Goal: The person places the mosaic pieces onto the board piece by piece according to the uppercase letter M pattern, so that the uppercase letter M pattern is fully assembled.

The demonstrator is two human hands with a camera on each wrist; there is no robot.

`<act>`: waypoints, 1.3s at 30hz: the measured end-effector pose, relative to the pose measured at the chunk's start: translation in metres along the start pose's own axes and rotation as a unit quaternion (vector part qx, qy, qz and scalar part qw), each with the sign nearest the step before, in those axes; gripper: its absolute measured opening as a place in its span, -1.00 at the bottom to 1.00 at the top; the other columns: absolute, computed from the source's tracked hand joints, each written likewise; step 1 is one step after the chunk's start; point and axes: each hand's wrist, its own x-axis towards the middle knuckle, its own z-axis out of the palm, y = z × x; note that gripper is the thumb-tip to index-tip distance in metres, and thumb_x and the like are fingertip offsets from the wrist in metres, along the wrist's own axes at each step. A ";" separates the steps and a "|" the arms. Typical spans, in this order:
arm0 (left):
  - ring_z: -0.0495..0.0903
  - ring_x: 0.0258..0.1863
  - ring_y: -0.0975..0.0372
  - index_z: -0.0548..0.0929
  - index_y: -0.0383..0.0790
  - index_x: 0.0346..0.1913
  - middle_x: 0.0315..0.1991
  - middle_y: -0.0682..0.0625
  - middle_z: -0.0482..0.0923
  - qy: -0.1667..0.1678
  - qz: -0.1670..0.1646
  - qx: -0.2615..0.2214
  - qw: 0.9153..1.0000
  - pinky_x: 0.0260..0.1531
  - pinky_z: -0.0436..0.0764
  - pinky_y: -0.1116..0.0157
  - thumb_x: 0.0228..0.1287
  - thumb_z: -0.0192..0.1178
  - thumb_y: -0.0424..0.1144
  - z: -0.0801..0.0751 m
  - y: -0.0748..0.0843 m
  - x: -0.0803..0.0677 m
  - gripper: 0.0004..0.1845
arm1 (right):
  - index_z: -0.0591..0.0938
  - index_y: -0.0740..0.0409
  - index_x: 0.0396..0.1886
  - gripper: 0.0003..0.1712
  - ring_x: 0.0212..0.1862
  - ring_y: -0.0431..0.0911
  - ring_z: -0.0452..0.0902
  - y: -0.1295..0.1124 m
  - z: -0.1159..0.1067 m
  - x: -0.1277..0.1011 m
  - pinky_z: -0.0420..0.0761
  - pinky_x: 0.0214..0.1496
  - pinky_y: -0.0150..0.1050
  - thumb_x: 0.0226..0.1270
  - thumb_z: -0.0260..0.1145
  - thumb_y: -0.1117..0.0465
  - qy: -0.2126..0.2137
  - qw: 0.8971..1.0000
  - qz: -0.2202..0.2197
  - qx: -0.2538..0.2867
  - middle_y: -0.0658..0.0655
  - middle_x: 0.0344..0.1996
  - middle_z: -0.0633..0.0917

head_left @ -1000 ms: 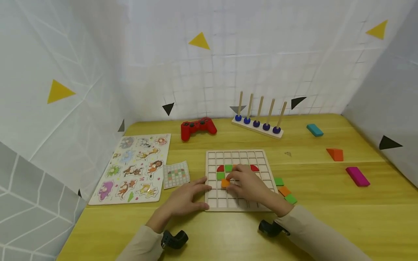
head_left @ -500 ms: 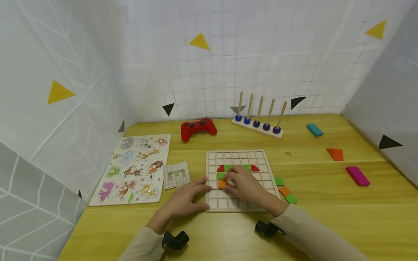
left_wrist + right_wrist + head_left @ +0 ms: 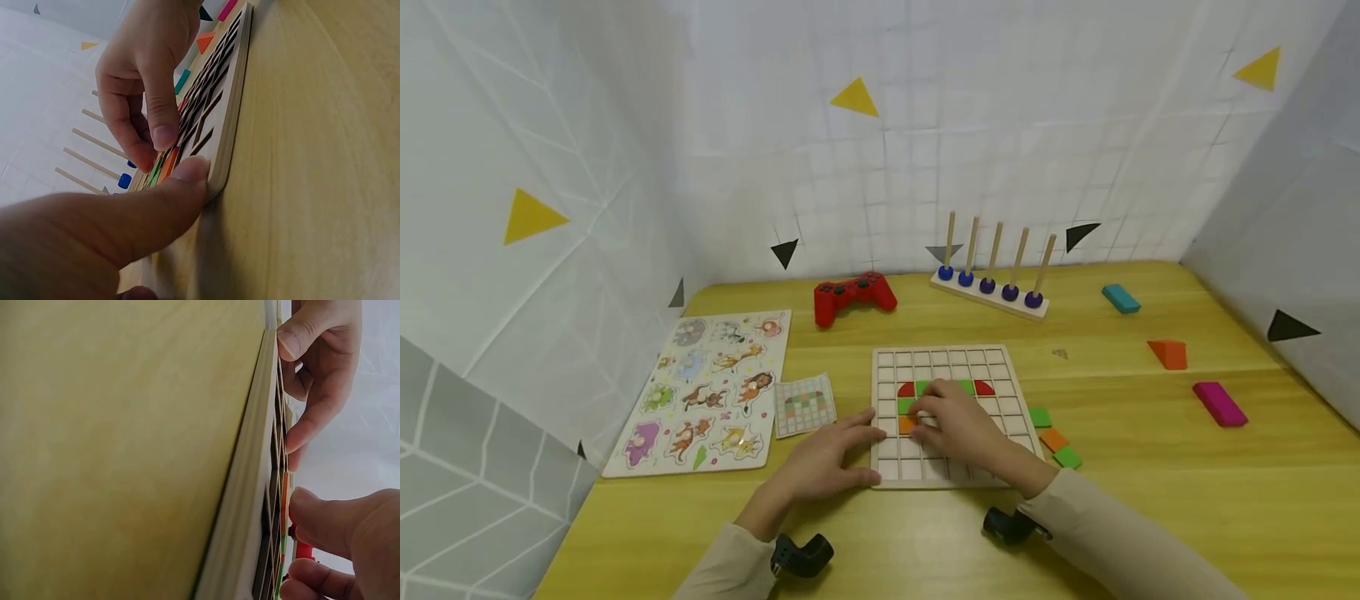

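A wooden grid board (image 3: 951,483) lies in front of me, with red rounded tiles at both ends of a row and green tiles (image 3: 907,406) between and below. My left hand (image 3: 823,458) rests at the board's left edge, fingers extended, its thumb on the corner in the left wrist view. Over the grid, my right hand (image 3: 962,427) is bent with thumb and fingertips beside an orange tile (image 3: 907,425), which lies in a cell below the green one. The right wrist view shows a gap between that thumb and the fingers. The right hand hides part of the row.
Two green tiles and an orange tile (image 3: 1054,439) lie right of the board. Left are a pattern card (image 3: 805,406) and an animal puzzle (image 3: 700,400). Behind stand a red game controller (image 3: 855,296) and a peg rack (image 3: 992,292); coloured blocks (image 3: 1220,404) lie far right.
The right hand has moved the orange tile slightly left and down into a cell, and its thumb and fingers now stand at the tile's right side. The left hand has stayed in place.
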 end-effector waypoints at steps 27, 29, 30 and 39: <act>0.35 0.43 -0.05 0.56 0.00 0.27 0.50 -0.06 0.26 0.010 -0.002 0.017 1.000 0.35 0.37 -0.12 0.21 0.32 0.11 0.005 0.001 -0.002 -0.42 | 0.76 0.13 -0.27 -0.87 -0.16 -0.03 0.49 0.053 -0.033 -0.033 0.54 -0.20 -0.15 0.19 0.46 0.21 0.084 0.996 0.013 0.026 0.11 -0.23 0.62; 0.34 0.43 -0.05 0.56 0.01 0.26 0.50 -0.06 0.27 0.013 -0.002 0.017 1.000 0.35 0.37 -0.12 0.20 0.33 0.11 0.005 0.002 -0.003 -0.42 | 0.76 0.15 -0.27 -0.87 -0.16 0.00 0.51 0.068 -0.044 -0.045 0.56 -0.19 -0.13 0.19 0.45 0.22 0.089 0.995 0.032 0.029 0.14 -0.22 0.63; 0.34 0.43 -0.05 0.56 0.01 0.25 0.50 -0.06 0.27 0.013 -0.002 0.017 1.000 0.35 0.37 -0.12 0.19 0.33 0.11 0.005 0.002 -0.003 -0.42 | 0.76 0.16 -0.26 -0.86 -0.15 0.02 0.51 0.075 -0.050 -0.051 0.56 -0.18 -0.10 0.20 0.45 0.23 0.089 0.995 0.046 0.030 0.17 -0.20 0.63; 0.31 0.45 -0.04 0.56 0.05 0.25 0.50 -0.05 0.26 0.012 -0.005 0.014 1.000 0.36 0.35 -0.13 0.18 0.33 0.15 0.005 0.001 -0.003 -0.41 | 0.76 0.20 -0.18 -0.78 -0.15 0.08 0.56 0.119 -0.076 -0.095 0.59 -0.16 -0.01 0.27 0.41 0.16 0.077 0.990 0.121 -0.007 0.24 -0.18 0.66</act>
